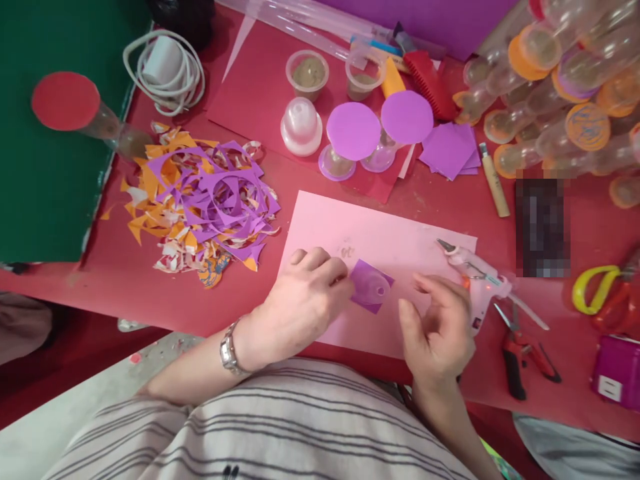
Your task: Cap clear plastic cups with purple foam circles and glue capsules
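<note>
My left hand (305, 293) rests on a pink sheet (370, 233), its fingertips pressing the left edge of a purple foam square (364, 299) with a clear plastic cup (376, 288) lying on it. Just right of that square hovers my right hand (437, 327), fingers loosely curled and apart, holding nothing. A white glue gun (477, 280) lies on the sheet's right edge, right beside this hand.
A heap of purple and orange foam scraps (200, 200) lies at the left. Purple discs on cups (354, 130), purple squares (450, 150), small tubs and a stack of lidded cups (560, 87) stand at the back. Pliers (520, 353) and scissors (595, 293) lie at the right.
</note>
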Available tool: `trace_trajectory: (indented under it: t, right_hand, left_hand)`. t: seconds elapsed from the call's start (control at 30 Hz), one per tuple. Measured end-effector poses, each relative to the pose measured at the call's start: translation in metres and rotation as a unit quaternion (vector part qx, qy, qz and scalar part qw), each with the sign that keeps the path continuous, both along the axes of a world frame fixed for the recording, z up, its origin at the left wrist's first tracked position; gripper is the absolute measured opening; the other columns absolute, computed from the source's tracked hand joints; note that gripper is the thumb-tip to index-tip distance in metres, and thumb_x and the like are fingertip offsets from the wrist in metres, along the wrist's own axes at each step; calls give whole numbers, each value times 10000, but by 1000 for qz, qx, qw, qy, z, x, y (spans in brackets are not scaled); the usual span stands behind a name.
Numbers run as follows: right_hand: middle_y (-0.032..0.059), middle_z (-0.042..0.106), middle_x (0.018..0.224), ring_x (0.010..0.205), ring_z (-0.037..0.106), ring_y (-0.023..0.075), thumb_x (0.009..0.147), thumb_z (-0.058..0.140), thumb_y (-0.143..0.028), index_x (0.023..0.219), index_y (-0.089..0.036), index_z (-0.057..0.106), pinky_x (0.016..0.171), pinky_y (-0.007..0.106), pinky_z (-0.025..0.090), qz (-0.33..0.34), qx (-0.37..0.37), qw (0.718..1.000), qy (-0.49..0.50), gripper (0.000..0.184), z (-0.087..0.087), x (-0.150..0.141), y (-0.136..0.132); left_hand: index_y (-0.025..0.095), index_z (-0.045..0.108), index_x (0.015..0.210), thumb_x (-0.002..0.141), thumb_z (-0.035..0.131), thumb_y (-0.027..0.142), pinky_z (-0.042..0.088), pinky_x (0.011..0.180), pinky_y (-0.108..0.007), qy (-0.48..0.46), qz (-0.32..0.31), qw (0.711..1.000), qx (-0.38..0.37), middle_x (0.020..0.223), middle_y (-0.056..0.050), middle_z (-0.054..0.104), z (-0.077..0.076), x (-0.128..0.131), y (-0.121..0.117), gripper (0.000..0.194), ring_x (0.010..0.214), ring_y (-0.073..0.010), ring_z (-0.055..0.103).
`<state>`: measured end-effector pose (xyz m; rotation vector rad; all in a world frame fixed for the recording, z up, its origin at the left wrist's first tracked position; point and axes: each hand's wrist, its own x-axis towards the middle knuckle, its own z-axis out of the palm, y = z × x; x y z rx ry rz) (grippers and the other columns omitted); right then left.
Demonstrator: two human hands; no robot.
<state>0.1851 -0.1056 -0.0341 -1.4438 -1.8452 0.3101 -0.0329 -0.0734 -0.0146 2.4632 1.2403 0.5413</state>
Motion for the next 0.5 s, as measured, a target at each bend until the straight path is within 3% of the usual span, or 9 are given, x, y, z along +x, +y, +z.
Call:
trace_trajectory:
  t: [0.23,0.5]
  right_hand:
    - [95,660,1093,1011,670,236,986,623,-304,1372,-238,595,847,374,607,70,-26,989,-126,392,16,-11,5]
    - [55,665,1029,936,657,206,996,602,-238,1247,-279,677,790,336,591,105,-70,977,-171,265,19,-13,10]
  left_hand:
    - [172,652,817,936,606,151,408,713,-364,16,-40,999,-34,925,-65,698,7,-6,-4,130,846,-219,546]
    - [159,705,779,868,674,134,397,697,-379,41,-69,997,-16,792,-65,670,9,-3,-7,97,806,-226,526]
